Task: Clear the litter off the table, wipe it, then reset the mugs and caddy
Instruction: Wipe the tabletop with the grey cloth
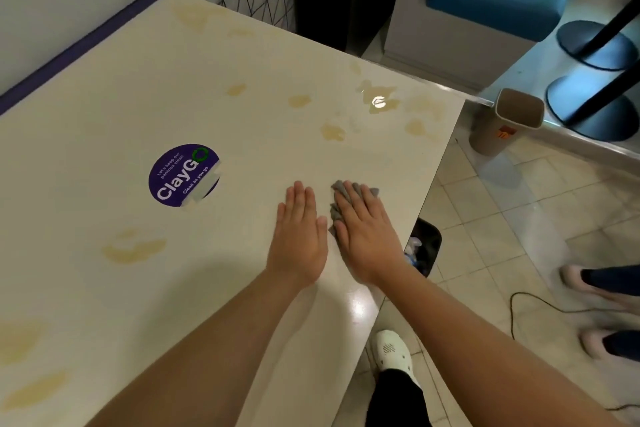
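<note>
The cream table [173,87] carries several yellowish stains [377,102] and a round purple "ClayGo" sticker [184,175]. My right hand [363,236] lies flat with straight fingers on a crumpled grey cloth [341,192], pressing it to the tabletop near the right edge. My left hand [299,236] rests flat on the bare tabletop just left of the cloth, fingers straight. No mugs or caddy are in view.
A black bin [424,246] holding litter stands on the floor under the table's right edge. A beige bin [509,121] stands further back. Another person's feet [599,288] are at the right, a cable [540,303] runs on the tiles, and stool bases [595,45] stand beyond.
</note>
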{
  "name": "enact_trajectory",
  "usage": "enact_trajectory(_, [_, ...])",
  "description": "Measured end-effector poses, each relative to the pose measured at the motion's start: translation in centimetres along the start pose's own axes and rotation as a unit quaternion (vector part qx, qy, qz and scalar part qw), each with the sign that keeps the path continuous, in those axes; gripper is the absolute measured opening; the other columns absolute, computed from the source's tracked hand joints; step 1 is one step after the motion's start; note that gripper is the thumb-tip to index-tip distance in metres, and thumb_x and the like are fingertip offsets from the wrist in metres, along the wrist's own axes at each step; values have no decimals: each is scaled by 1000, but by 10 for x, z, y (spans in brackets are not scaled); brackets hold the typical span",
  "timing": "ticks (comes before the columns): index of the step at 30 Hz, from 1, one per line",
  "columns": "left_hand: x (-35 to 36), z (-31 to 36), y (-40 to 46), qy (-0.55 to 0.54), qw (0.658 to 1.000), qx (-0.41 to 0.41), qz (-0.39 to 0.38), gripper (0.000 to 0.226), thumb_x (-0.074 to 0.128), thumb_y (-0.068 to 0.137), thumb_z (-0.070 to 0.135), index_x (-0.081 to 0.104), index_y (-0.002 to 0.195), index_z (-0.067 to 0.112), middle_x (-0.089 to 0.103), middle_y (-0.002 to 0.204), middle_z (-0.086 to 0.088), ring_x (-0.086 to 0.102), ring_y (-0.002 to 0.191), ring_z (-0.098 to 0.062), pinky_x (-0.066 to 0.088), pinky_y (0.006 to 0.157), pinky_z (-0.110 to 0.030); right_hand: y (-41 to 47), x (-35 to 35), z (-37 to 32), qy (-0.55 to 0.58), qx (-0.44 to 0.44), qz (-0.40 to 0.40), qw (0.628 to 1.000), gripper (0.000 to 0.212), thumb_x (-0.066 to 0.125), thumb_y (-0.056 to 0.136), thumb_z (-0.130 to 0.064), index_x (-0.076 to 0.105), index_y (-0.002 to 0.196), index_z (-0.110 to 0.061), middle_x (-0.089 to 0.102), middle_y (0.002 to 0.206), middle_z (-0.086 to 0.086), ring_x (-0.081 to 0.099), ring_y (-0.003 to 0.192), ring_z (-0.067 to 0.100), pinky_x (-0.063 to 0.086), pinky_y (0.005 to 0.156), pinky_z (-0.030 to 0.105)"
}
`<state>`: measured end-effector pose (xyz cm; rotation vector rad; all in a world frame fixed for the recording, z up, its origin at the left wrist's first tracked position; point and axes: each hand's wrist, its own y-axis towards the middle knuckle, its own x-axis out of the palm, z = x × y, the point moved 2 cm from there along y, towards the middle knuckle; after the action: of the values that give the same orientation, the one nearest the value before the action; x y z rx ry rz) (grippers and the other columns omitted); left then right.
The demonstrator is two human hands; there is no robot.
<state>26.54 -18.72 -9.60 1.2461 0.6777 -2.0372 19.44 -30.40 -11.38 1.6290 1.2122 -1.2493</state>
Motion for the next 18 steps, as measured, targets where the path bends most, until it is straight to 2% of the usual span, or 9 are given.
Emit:
enact_trajectory(3, [14,5,-4,44,998,-33,40,67,2,93,36,8,151,4,-1,160,-12,-12,145,-17,-9,117,-33,6,-6,44,1,19,-8,1000,59,9,101,-41,12,153,-15,5,162,0,-4,148,19,11,119,42])
enact_trajectory(6, [19,18,-1,40,994,-85,57,70,0,91,37,10,151,2,2,160,-13,-4,148,-23,-7,118,-34,15,-21,84,9,30,1,1000,58,12,101,-39,18,152,-11,8,161,4,0,148,22,10,120,44])
enact_trajectory(8, [21,34,0,34,988,-139,63,66,3,94,35,7,151,2,-2,160,-13,-6,148,-23,-9,118,-33,12,-27,110,21,28,5,999,57,16,101,-36,23,151,-9,13,160,7,4,148,25,11,120,45])
enact_trajectory(11, [28,56,-1,17,976,-208,61,57,15,103,28,-3,151,3,-12,159,-12,-15,147,-22,-11,118,-33,2,-29,141,3,46,-5,999,56,12,102,-34,17,152,-9,9,161,8,2,148,24,12,119,44])
enact_trajectory(14, [37,71,-3,18,973,-220,66,59,8,100,30,-4,151,3,-13,159,-12,-16,146,-21,-12,118,-33,-4,-41,157,11,56,18,998,54,14,101,-26,19,150,-2,11,160,10,2,148,21,5,120,41])
enact_trajectory(16, [42,75,-5,18,973,-217,74,64,4,96,34,0,151,2,-10,160,-12,-15,146,-20,-11,118,-33,2,-57,151,30,17,26,999,50,20,102,-21,24,149,-2,13,160,11,0,148,20,-1,121,37])
enact_trajectory(18, [45,74,-6,21,974,-209,88,68,0,94,38,4,151,2,-6,160,-12,-15,145,-18,-10,118,-33,11,-63,129,34,-54,15,998,48,25,102,-21,27,148,-6,14,160,10,-1,148,22,1,121,40])
